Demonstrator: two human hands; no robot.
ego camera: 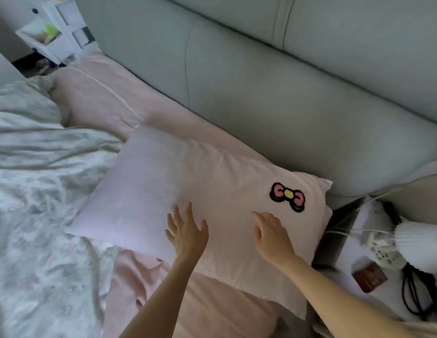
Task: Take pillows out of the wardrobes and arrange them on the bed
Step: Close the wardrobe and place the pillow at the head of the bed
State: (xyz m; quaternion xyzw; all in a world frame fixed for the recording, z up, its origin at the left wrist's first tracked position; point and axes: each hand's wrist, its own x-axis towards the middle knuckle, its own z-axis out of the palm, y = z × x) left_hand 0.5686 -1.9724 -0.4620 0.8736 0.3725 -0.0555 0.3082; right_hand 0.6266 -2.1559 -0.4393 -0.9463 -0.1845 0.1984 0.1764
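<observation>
Head camera view, looking down at the head end of a bed. A pale pink pillow [188,198] lies flat on the bed, close in front of the padded grey-green headboard [273,98], which serves here as the landmark. The pillow sits at an angle to the headboard: its corner with an embroidered pink bow [287,196] nearly touches the headboard's base, while the opposite end lies further out. Both of the person's hands are over the pillow's near edge, on the side away from the headboard. The left hand [187,231] has its fingers spread and straight, gripping nothing; the right hand [271,234] is also flat and relaxed, palm down, holding nothing. Whether the palms press the fabric or hover just above it is hard to tell. This looks like the arranging step: the pillow is already out of the wardrobe and on the bed, and the hands seem to be settling or smoothing it. The next move probably calls for squaring the pillow parallel to the headboard, then fetching another. The pillow looks soft and plump, lightly creased. It rests on a pink sheet [110,103] that runs along the headboard's base. A rumpled floral duvet [37,167] lies further out from the headboard, and a white bedside table [359,242] with cables stands at the headboard's end.
</observation>
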